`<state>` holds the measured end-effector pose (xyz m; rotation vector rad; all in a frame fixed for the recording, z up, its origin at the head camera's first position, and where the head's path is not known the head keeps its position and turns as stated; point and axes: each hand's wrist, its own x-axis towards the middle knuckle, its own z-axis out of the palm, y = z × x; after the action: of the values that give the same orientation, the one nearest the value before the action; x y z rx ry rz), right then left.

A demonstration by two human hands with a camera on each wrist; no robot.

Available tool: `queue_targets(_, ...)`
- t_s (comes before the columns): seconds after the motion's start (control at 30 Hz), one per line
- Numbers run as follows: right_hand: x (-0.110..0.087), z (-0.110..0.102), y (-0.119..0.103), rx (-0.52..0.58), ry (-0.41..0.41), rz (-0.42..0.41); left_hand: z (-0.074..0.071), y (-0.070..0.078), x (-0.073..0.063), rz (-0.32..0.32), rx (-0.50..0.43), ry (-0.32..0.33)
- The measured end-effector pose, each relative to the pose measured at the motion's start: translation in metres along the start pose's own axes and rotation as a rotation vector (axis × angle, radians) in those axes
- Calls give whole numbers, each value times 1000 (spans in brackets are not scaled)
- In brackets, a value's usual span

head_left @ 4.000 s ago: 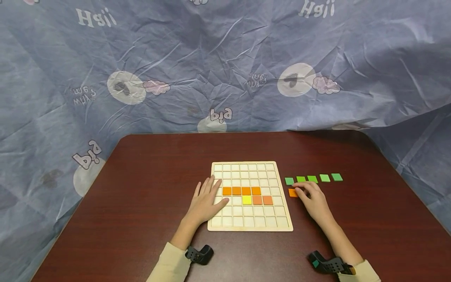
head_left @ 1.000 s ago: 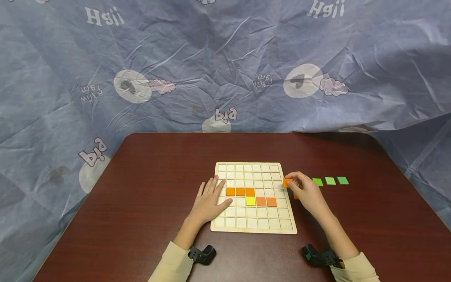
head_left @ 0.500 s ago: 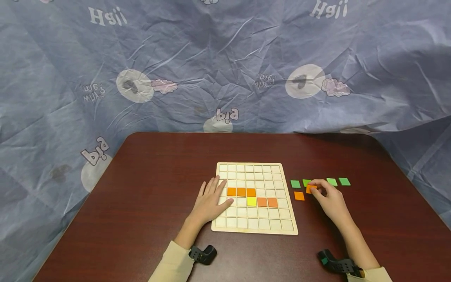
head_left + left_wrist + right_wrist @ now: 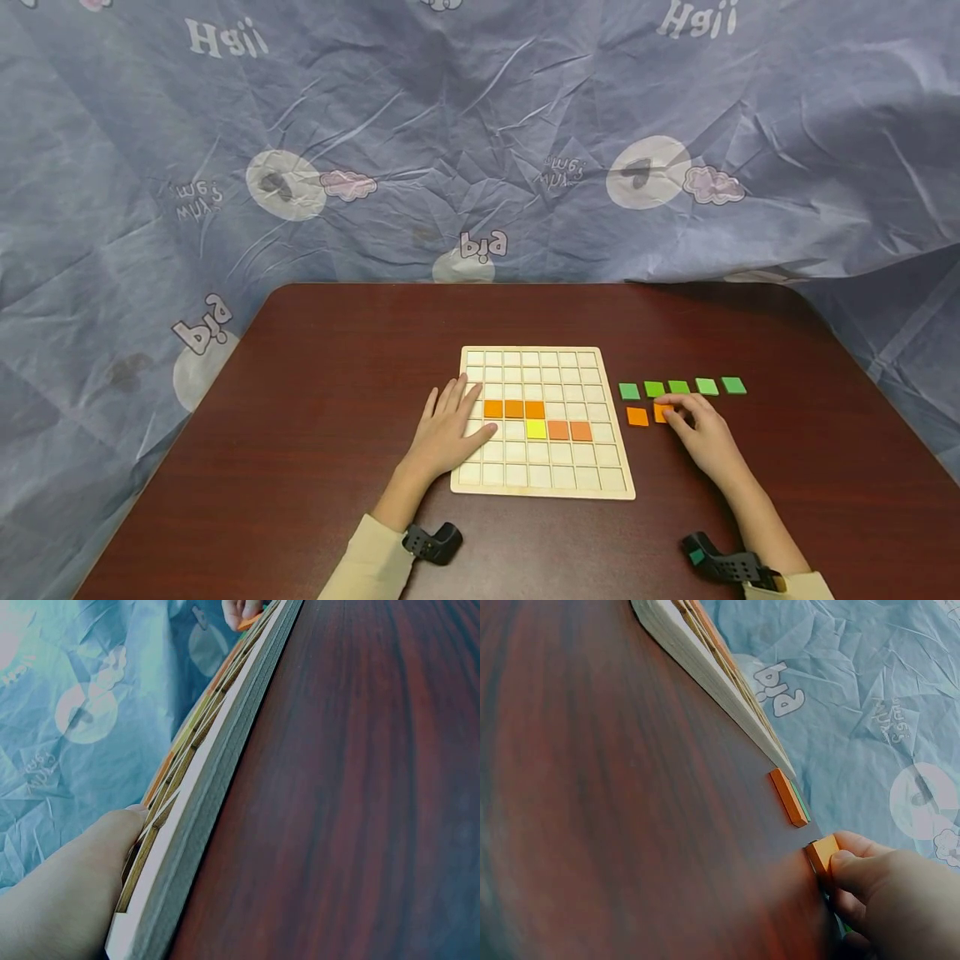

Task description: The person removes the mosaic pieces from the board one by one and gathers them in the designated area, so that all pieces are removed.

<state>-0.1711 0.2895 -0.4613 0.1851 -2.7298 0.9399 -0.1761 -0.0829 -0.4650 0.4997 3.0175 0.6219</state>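
My left hand (image 4: 442,429) rests with spread fingers on the left edge of a pale wooden grid board (image 4: 540,483). On the board sit three orange tiles (image 4: 513,409) in one row, with a yellow tile (image 4: 536,429) and two salmon-orange tiles (image 4: 570,431) in the row below. Right of the board, my right hand (image 4: 701,429) pinches an orange tile (image 4: 824,851) between thumb and fingers, at the tabletop. A second orange tile (image 4: 637,417) lies flat between that hand and the board. The fingers partly cover the pinched tile in the head view.
Several green tiles (image 4: 678,387) lie in a row behind the right hand. The dark red-brown table (image 4: 360,350) ends at a hanging blue-grey printed cloth (image 4: 420,142). Each wrist wears a black strap device (image 4: 433,543).
Four seconds ago the orange row held another tile at its right end. The right hand has carried an orange tile off the board, rightward and down to the table. The left hand stays put.
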Motion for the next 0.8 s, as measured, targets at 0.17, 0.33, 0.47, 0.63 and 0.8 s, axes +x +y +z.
queue_targets(0.17, 1, -1, -1, -14, -20, 4, 0, 0, 1, 2, -1, -2)
queue_targets(0.33, 1, -1, -1, -9, -35, 15, 2, -1, 1, -5, 6, -10)
queue_targets(0.47, 2, 0, -1, 7, -47, 15, 3, -2, 1, -4, 3, 1)
queue_targets(0.63, 1, 0, -1, 13, -55, 24, 3, -1, 1, -6, -5, 3)
queue_targets(0.8, 0, 1, 0, -3, -51, 45, 2, 0, 0, -4, -8, 2)
